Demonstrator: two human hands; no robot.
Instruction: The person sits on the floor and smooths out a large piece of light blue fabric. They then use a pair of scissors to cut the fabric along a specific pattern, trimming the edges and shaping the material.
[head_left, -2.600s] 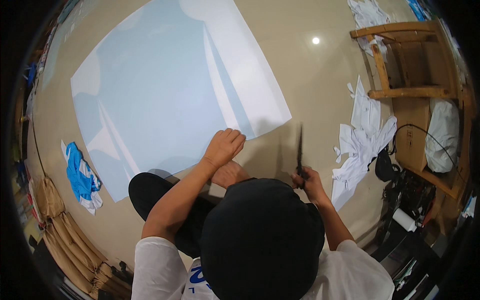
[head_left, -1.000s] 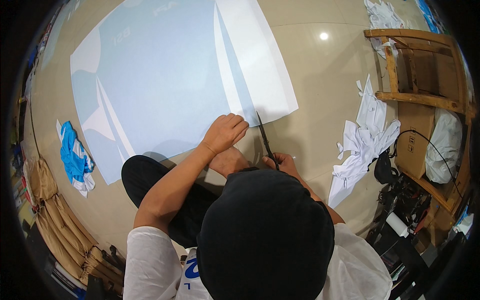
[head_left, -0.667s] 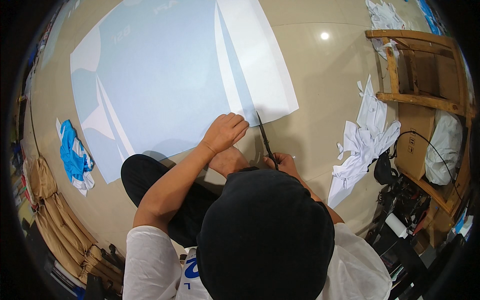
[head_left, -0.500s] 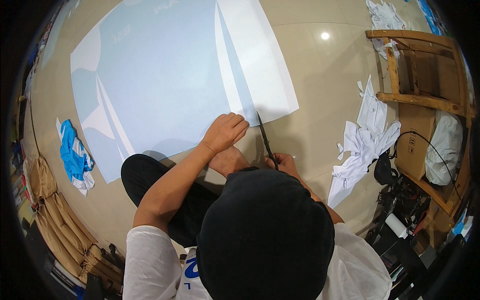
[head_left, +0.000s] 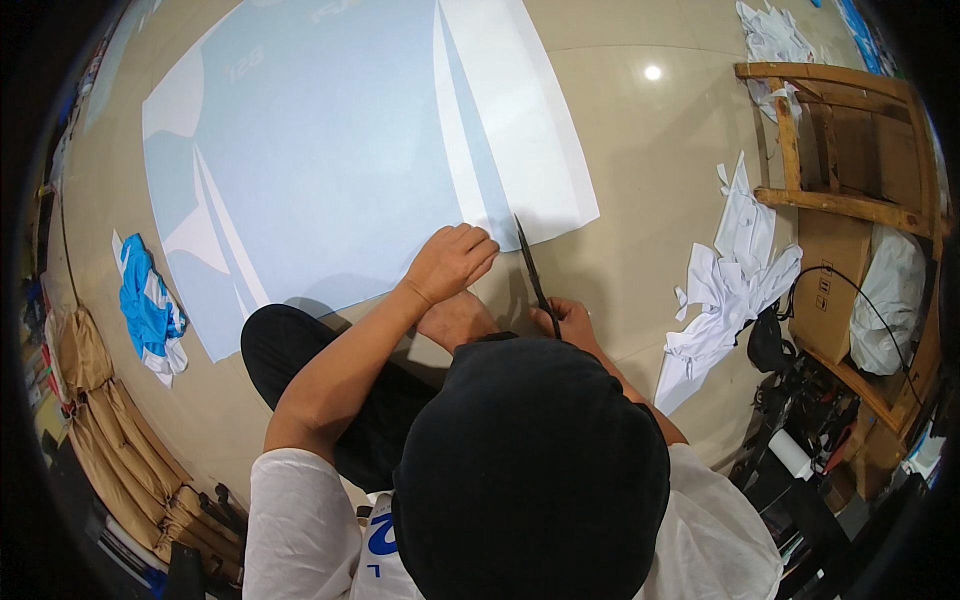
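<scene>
A large light-blue and white fabric panel (head_left: 330,150) lies spread on the floor before me. At its near edge, my left hand (head_left: 455,258) has its fingers curled together and pinches the edge beside a white stripe. My right hand (head_left: 565,320) grips a pair of long black scissors (head_left: 532,268) by the handles, which are partly covered by the fingers. The blades point away from me, and their tip lies at the near edge of the panel, where pale blue meets white, just right of my left hand. My bare foot (head_left: 455,320) rests below the left hand.
White cloth scraps (head_left: 728,275) lie on the floor at right, beside a wooden frame (head_left: 840,200) with a cardboard box (head_left: 832,285) and a white plastic bag (head_left: 888,300). At left are a crumpled blue and white cloth (head_left: 148,310) and brown fabric (head_left: 125,440).
My right hand and the scissors have shifted slightly forward, so the tip reaches a little farther over the fabric panel. My left hand stays at the edge.
</scene>
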